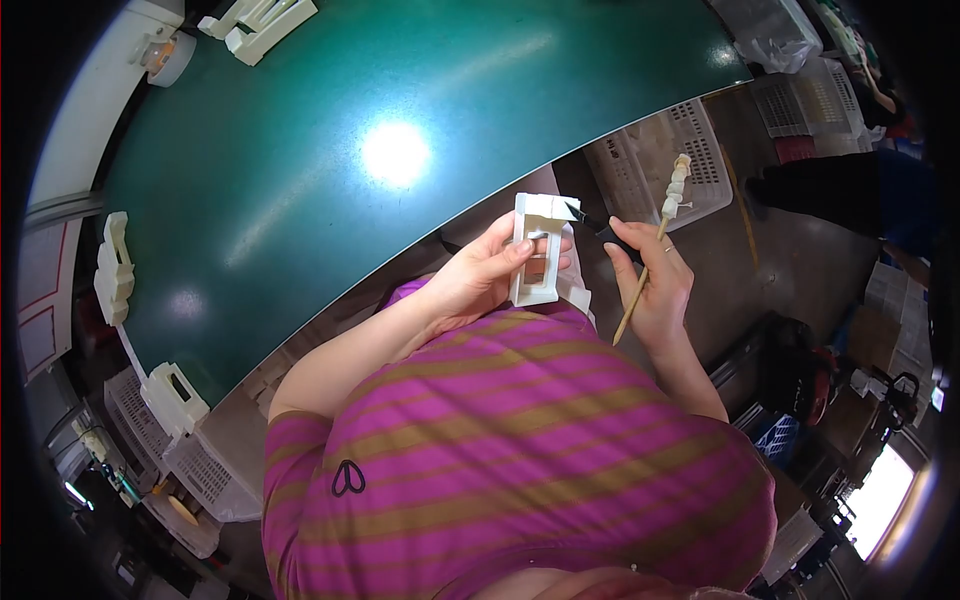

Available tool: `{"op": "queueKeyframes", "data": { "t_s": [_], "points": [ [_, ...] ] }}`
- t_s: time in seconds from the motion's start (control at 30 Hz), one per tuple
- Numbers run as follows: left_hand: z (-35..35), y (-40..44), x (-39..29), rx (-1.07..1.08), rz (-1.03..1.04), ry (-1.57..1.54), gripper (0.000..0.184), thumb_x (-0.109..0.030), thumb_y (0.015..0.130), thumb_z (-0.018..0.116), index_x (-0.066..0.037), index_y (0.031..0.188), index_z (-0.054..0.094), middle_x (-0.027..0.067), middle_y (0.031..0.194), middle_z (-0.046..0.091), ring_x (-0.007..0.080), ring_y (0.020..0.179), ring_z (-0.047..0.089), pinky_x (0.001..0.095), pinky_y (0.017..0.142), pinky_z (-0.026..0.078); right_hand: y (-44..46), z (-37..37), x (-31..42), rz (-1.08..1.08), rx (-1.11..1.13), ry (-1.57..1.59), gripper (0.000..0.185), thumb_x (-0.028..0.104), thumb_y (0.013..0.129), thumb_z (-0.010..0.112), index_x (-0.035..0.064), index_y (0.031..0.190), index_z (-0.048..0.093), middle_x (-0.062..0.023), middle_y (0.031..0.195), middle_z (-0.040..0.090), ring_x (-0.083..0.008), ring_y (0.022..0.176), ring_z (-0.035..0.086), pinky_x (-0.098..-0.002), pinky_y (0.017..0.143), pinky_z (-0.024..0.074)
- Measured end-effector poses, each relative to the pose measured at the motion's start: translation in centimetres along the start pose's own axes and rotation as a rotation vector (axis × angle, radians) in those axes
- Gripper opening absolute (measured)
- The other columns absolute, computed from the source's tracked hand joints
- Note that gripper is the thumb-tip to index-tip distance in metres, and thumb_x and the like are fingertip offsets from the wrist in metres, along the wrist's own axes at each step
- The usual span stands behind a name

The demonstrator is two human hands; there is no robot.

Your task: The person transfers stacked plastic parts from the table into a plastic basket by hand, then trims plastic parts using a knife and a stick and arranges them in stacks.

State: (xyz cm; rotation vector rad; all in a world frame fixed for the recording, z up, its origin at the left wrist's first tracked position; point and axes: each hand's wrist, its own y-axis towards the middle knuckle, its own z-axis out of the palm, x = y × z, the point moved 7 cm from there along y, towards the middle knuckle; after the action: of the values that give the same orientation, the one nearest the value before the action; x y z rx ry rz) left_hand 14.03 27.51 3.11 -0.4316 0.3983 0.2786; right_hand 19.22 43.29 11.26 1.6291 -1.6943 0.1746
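Observation:
My left hand (492, 265) is closed round a white plastic frame part (548, 206) with a rectangular opening, held just in front of my body below the table edge. My right hand (655, 280) grips a dark-handled knife (622, 243), its blade tip touching or very near the part's upper right corner. A thin wooden stick (634, 310) also sits in the right hand, slanting between the fingers. Pale lumps of material (677, 178) are wrapped round the stick's upper end.
The green table (330, 240) spans the left and centre. Similar white parts (270, 25) lie along its edges, others (116, 268) at the left. A white crate (690, 150) stands under the right edge. Another person's dark-clad legs (825, 200) are at the right.

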Motion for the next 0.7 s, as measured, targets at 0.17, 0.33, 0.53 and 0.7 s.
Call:
{"op": "queueKeyframes", "data": {
  "t_s": [0.17, 0.33, 0.53, 0.7],
  "points": [
    [-0.6, -0.2, 0.0, -0.013, 0.021, 0.062, 0.058, -0.028, 0.097, 0.058, -0.011, 0.146, 0.032, 0.011, 0.135, 0.052, 0.0227, 0.124, 0.052, 0.0408, 0.104, 0.042, -0.1, -0.3, 0.2, 0.04, -0.002, -0.04, 0.029, 0.001, 0.074, 0.077, 0.0051, 0.102, 0.069, -0.0133, 0.089, 0.068, -0.0267, 0.074, 0.067, -0.0325, 0.062, 0.0513],
    [0.9, -0.9, -0.7, 0.197, 0.209, 0.148, 0.064, -0.024, 0.096, 0.06, -0.009, 0.148, 0.025, 0.012, 0.137, 0.05, 0.0219, 0.125, 0.051, 0.0397, 0.105, 0.041, -0.9, -1.1, -4.9, 0.221, 0.034, -0.197, 0.022, 0.007, 0.08, 0.074, 0.0063, 0.102, 0.069, -0.0118, 0.089, 0.068, -0.0252, 0.077, 0.067, -0.0322, 0.068, 0.0506],
    [-0.6, -0.9, -0.8, 0.059, 0.127, 0.069, 0.072, -0.039, 0.094, 0.06, -0.013, 0.15, 0.023, 0.0128, 0.142, 0.045, 0.025, 0.13, 0.048, 0.0437, 0.105, 0.041, 1.0, 1.2, -3.0, 0.34, 0.027, 0.657, 0.046, 0.033, 0.105, 0.038, -0.0046, 0.119, 0.06, -0.0077, 0.089, 0.064, -0.0042, 0.064, 0.047, -0.0169, 0.058, 0.0369],
    [-1.0, -1.3, -1.4, 0.074, 0.177, 0.0, 0.064, -0.028, 0.097, 0.058, -0.009, 0.148, 0.024, 0.0125, 0.136, 0.049, 0.0226, 0.124, 0.053, 0.0424, 0.103, 0.043, 2.6, 2.7, 0.0, 0.214, -0.073, 0.875, 0.048, 0.036, 0.105, 0.034, -0.0047, 0.109, 0.06, -0.0108, 0.09, 0.064, -0.0065, 0.069, 0.051, -0.0184, 0.058, 0.0387]
  ]
}}
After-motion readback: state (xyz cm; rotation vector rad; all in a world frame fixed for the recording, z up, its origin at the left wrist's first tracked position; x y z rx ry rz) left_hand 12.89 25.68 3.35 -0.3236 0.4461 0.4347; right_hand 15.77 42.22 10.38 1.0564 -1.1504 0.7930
